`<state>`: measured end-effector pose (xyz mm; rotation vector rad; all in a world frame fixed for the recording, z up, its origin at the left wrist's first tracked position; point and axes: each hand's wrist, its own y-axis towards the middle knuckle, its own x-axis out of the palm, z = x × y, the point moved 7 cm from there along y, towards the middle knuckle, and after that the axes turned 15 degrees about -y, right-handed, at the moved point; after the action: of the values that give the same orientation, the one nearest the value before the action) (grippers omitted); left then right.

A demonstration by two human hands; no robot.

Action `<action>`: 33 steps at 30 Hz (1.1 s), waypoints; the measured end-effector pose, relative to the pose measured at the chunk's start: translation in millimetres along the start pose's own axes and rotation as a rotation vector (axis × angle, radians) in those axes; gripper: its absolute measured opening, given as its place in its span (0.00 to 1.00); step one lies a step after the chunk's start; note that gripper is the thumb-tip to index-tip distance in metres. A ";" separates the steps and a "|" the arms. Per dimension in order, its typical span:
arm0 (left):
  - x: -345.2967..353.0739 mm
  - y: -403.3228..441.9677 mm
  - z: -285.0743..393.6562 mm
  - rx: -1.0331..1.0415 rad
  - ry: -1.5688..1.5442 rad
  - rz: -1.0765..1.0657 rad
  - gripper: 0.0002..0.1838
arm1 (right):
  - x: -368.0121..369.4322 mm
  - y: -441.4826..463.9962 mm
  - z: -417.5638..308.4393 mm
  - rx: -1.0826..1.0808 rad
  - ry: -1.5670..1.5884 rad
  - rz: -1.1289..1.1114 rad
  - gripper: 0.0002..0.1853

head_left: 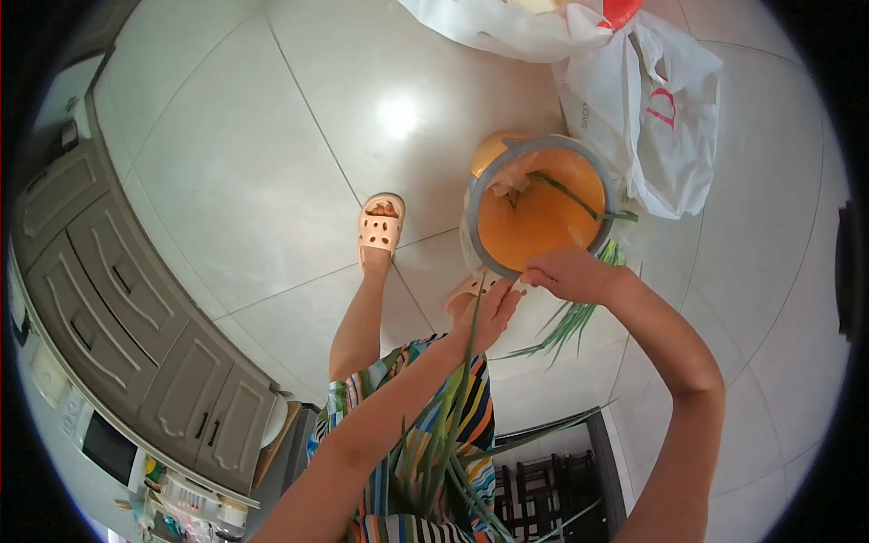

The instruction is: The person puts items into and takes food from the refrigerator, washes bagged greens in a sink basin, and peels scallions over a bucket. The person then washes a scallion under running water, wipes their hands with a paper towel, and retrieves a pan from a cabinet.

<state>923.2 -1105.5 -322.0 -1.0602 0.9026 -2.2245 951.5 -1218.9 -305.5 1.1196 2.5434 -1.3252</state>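
Observation:
My left hand (493, 315) is closed around a green onion at the near rim of the bin. The long leaves of the green onion (444, 425) trail back under my forearm and over my lap. My right hand (568, 274) meets the left fingertips, thumb and fingers pinched together; what lies between them is too small to make out. Below both hands stands a bin (540, 143) with a grey rim and orange inside. It holds a green leaf (566, 190) that reaches over the rim and some pale, crumpled scraps (513, 177).
More green onions (575, 317) lie on the tiled floor beside the bin, under my right wrist. A white plastic bag (670, 118) with red print stands at the upper right. Grey-brown cabinets (136, 299) line the left, and a black rack (548, 498) is near my legs.

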 end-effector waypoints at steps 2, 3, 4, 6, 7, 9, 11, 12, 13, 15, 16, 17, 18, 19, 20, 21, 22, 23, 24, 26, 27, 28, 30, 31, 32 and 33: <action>-3.1 6.0 -9.3 0.049 -0.006 0.056 0.13 | -3.0 -3.0 1.1 -0.063 -0.093 0.181 0.15; -4.9 9.0 -12.5 0.109 -0.012 0.118 0.13 | 2.8 -3.9 5.4 -0.047 -0.086 0.173 0.15; -3.4 9.6 -9.3 0.101 -0.019 0.108 0.13 | 5.6 -2.9 11.5 -0.009 0.069 0.193 0.14; -4.9 8.6 5.6 0.014 -0.157 0.049 0.12 | 3.4 -2.3 16.2 0.027 0.217 0.218 0.14; -4.6 6.3 11.0 0.015 -0.156 0.051 0.12 | 3.2 -2.2 14.5 0.042 0.316 0.180 0.14; -2.6 -1.4 7.8 -0.133 -0.281 0.005 0.12 | 9.8 -0.3 10.9 0.047 0.425 0.140 0.15; -1.3 -5.5 6.4 -0.188 -0.445 -0.036 0.12 | 28.0 -4.8 16.1 0.143 0.698 0.016 0.16; 4.2 -6.9 4.8 -0.242 -0.612 -0.086 0.13 | 33.0 -5.8 14.7 0.146 0.698 0.016 0.16; 4.7 -5.9 5.4 -0.243 -0.615 -0.089 0.13 | 40.7 -5.2 15.2 0.192 1.016 0.036 0.17; 5.6 -3.1 14.8 -0.175 -0.712 -0.149 0.13 | 48.9 -2.9 15.4 0.231 1.330 0.060 0.17; 4.8 -3.1 15.2 -0.170 -0.711 -0.146 0.13 | 51.0 -1.2 15.2 0.245 1.440 0.083 0.16; 3.8 -3.6 12.9 -0.184 -0.721 -0.113 0.13 | 53.5 0.0 14.0 0.260 1.549 0.102 0.16; 2.5 -1.8 12.1 -0.192 -0.729 -0.084 0.13 | 54.0 1.8 11.3 0.252 1.543 0.099 0.16; 1.3 0.6 11.7 -0.178 -0.726 -0.084 0.13 | 53.5 3.6 10.6 0.260 1.595 0.135 0.16; -0.2 1.9 10.5 -0.164 -0.753 -0.088 0.12 | 53.2 6.0 10.3 0.268 1.648 0.171 0.17; -2.2 2.5 9.0 -0.151 -0.780 -0.092 0.12 | 53.9 9.5 9.7 0.255 1.661 0.187 0.17; -3.9 2.9 10.0 -0.140 -0.779 -0.092 0.12 | 55.4 14.0 8.3 0.247 1.654 0.186 0.17; -6.1 3.0 8.3 -0.170 -0.846 -0.071 0.14 | 56.1 18.2 9.6 0.263 1.656 0.229 0.17; -8.9 2.4 6.4 -0.201 -0.915 -0.051 0.15 | 56.5 21.5 10.1 0.281 1.657 0.271 0.17; -14.4 0.3 8.7 -0.215 -0.974 -0.042 0.15 | 59.0 30.2 2.8 0.328 1.704 0.330 0.17; -17.2 -0.5 8.4 -0.234 -1.029 -0.029 0.15 | 60.5 33.1 2.5 0.375 1.756 0.391 0.16; -20.3 -1.3 8.5 -0.222 -1.037 -0.031 0.15 | 62.6 37.5 1.0 0.373 1.744 0.385 0.16; -27.5 -1.2 3.2 -0.195 -1.005 0.043 0.14 | 72.6 42.9 3.0 0.408 1.823 0.402 0.14; -25.6 -2.0 3.7 -0.194 -1.014 0.044 0.14 | 73.2 42.3 0.6 0.414 1.817 0.396 0.14; -30.3 -1.8 4.5 -0.149 -0.847 0.141 0.13 | 71.9 40.4 -0.6 0.425 1.756 0.385 0.13; -37.4 -1.8 7.4 -0.107 -0.678 0.234 0.11 | 71.7 38.9 -0.7 0.437 1.695 0.376 0.13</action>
<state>950.0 -1081.4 -334.7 -1.5323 0.7853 -1.4769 923.5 -1163.1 -358.0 3.7387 2.1692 -0.8311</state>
